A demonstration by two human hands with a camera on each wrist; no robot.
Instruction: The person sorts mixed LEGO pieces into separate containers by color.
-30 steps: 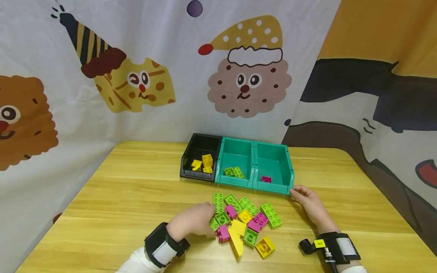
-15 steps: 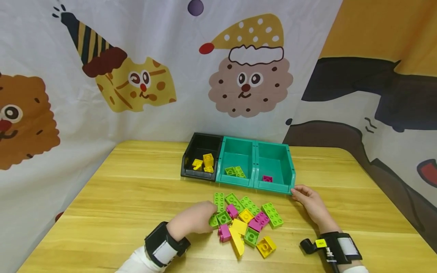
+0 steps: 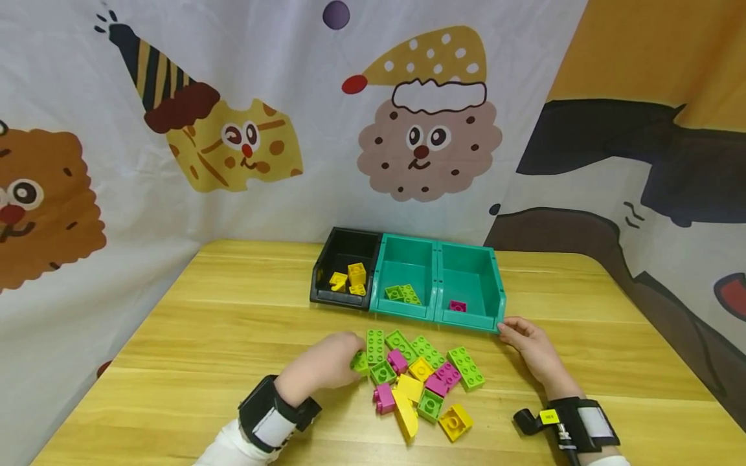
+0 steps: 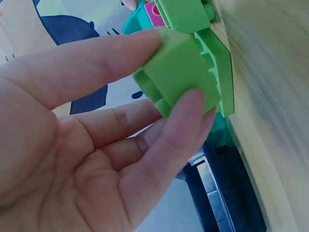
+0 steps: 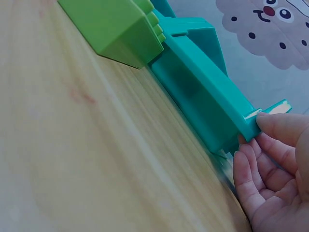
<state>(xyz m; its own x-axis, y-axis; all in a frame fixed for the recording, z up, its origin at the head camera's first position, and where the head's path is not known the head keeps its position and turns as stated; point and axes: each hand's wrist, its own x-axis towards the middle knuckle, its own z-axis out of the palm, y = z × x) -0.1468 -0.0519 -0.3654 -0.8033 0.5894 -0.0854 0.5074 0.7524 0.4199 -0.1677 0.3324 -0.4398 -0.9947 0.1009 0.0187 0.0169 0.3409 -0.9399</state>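
In the left wrist view, my left hand pinches a small green toy brick between thumb and fingertips. That hand is at the left side of a loose pile of green, pink and yellow bricks. My right hand grips the front right corner of the right teal bin, thumb above and fingers beneath. Inside this bin lies one pink brick. The middle teal bin holds green bricks, and yellow bricks sit in the black bin.
Nearest my left hand in the pile are a long green brick and a pink brick. A yellow curved piece points toward the front. The three bins stand side by side near the printed cloth behind the wooden table.
My left hand has drawn slightly left and back from the pile with the green brick between its fingers. The right hand stays at the bin's corner.
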